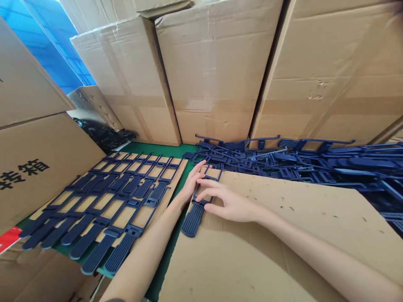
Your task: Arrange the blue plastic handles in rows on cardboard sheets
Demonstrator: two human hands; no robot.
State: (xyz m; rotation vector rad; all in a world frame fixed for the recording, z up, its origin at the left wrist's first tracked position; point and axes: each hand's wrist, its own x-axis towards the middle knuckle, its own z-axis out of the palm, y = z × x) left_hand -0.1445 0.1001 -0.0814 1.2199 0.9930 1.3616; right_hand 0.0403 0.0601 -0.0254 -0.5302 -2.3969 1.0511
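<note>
A dark blue plastic frame with a ribbed, rounded paddle end (193, 219) lies at the left edge of a brown cardboard sheet (267, 247). Along its upper left side rests my left hand (190, 181), fingers stretched out and touching the frame's edge. My right hand (228, 202) reaches over from the right, thumb and fingers apart, fingertips at the frame's middle. Part of the frame is hidden beneath the fingers. On a second cardboard sheet (178, 178) at the left, several similar dark blue frames (118, 249) lie side by side in two rows.
Behind the right sheet lies a tangled heap of dark blue plastic parts (283, 163), spreading to the right edge. Tall cardboard boxes (217, 71) wall off the back, and another box (37, 167) stands at left. Green table surface (157, 149) shows between the sheets.
</note>
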